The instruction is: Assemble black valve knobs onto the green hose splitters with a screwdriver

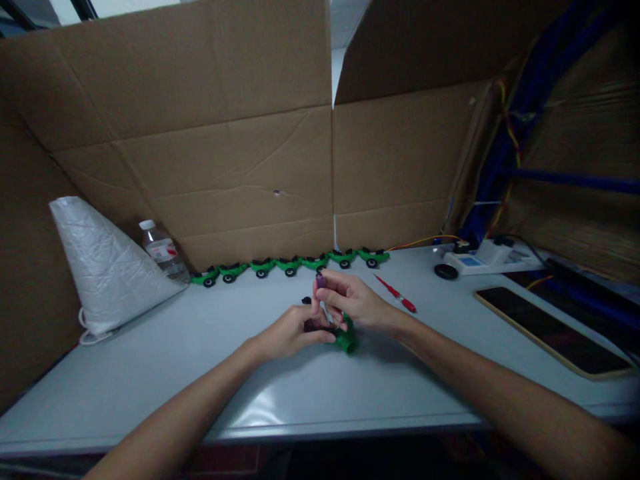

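Note:
My left hand [293, 331] and my right hand [350, 301] meet at the middle of the grey table [200, 373]. A green toy car body [346, 339] lies under them, and my left hand's fingers are closed on it. My right hand pinches a small purple-handled tool [321, 280], held upright over the car. A small black wheel [306, 301] lies just behind my left hand. Along the back of the table stands a row of several finished green toy cars [290, 265] with black wheels.
A white plastic bag [107, 267] and a water bottle [163, 253] stand at the back left. A red pen [397, 294] lies right of my hands. A dark tablet [553, 331], a white device with wires [477, 259] and cardboard walls [225, 133] surround the table.

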